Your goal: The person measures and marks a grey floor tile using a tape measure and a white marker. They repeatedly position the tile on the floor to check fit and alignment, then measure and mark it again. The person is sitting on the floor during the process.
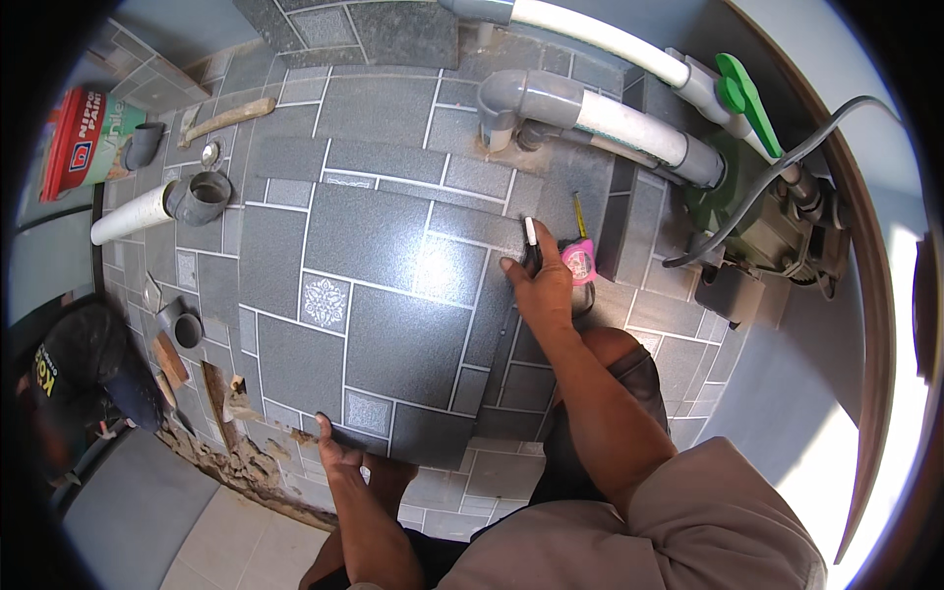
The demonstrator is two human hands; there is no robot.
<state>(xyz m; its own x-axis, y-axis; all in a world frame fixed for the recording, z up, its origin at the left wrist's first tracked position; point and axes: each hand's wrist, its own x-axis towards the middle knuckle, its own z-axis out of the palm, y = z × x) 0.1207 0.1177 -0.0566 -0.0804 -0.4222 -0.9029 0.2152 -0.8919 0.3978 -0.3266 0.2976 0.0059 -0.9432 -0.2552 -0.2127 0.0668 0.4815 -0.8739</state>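
Note:
A large grey floor tile (393, 315), printed with a brick-like pattern and small floral squares, lies tilted in front of me. My left hand (339, 454) grips its near left edge, thumb on top and fingers hidden underneath. At the tile's right edge is my right hand (541, 280), its thumb on the upper face. A marker (531, 233) with a white end sticks up from this same hand. Just right of it, a pink tape measure (579, 261) rests with a short length of yellow blade out.
A green pump (757, 211) and grey-white pipes (629, 126) stand at the right and back. Leftward lie a hammer (231, 120), a paint bucket (84, 143), a pipe with elbow (138, 214) and a black bag (84, 359). Broken floor edge (236, 462) runs near left.

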